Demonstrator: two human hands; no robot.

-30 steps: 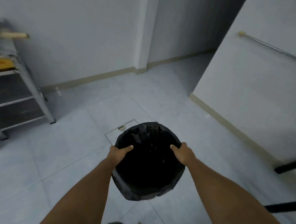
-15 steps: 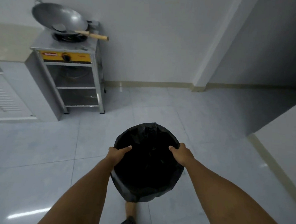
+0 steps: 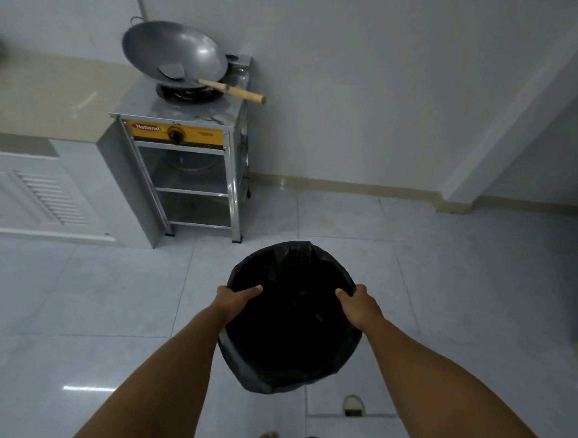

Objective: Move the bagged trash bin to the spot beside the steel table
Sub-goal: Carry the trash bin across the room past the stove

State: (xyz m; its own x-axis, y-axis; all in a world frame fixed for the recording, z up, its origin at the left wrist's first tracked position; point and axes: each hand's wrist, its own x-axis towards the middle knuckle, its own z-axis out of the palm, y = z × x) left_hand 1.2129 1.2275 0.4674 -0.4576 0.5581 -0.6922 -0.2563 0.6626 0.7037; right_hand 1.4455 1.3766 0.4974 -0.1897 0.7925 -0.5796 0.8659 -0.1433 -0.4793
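Both hands, the left hand [image 3: 233,298] and right hand [image 3: 360,304], grip opposite rims of the black-bagged trash bin [image 3: 291,320], held above the tiled floor [image 3: 73,290] near the steel table [image 3: 182,165], so carrying seems nearly done and setting down remains.

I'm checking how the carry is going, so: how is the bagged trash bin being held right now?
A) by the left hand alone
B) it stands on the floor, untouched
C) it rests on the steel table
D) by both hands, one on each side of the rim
D: the left hand and the right hand each grip an opposite side of the trash bin rim, short of the steel table.
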